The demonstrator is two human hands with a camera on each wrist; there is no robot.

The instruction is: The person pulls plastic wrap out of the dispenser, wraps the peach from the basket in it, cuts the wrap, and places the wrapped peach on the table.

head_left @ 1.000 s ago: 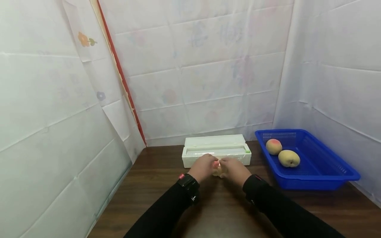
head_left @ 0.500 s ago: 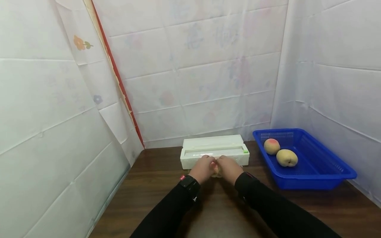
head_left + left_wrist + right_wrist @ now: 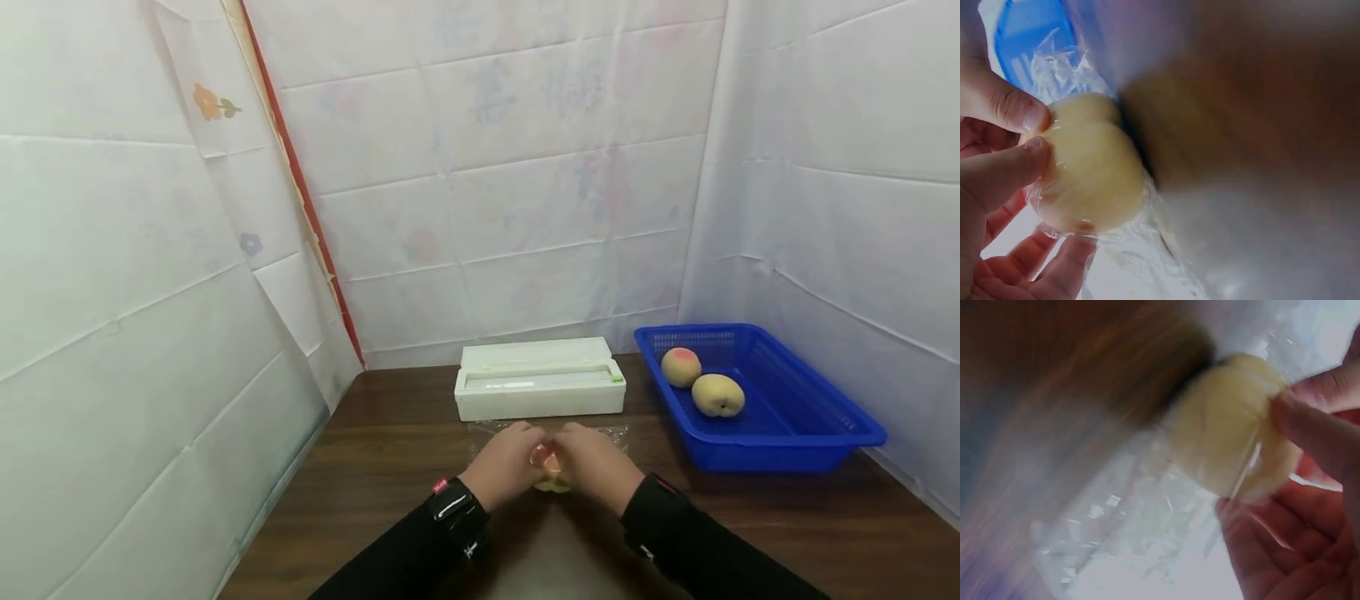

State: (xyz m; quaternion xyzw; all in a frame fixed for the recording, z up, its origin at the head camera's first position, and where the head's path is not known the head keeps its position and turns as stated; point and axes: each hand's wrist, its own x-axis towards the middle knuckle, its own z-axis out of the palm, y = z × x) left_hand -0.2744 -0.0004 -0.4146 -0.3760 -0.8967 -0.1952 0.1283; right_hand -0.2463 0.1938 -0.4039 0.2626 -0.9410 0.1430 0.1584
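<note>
Between my two hands sits a yellow peach with a red blush (image 3: 552,475), clear plastic wrap (image 3: 1122,531) drawn around it. My left hand (image 3: 504,467) grips its left side, and my right hand (image 3: 596,467) grips the right. In the left wrist view both thumbs press on the near side of the peach (image 3: 1094,169), while other fingers curl beneath. The right wrist view has the same peach (image 3: 1229,431) held by thumbs and fingers, with loose film spreading out beside it. Behind the hands, film edges stick out to both sides over the table.
A long white box (image 3: 540,404) with its lid raised stands just beyond the hands on the dark wood table (image 3: 375,483). To the right is a blue basket (image 3: 787,462) holding a peach (image 3: 681,367) and a second yellow peach (image 3: 717,395). White sheets (image 3: 525,208) enclose the table.
Both hands have drawn the wrapped peach back from the white box toward the body. Film that overlapped the box front now shows over the table behind the hands.
</note>
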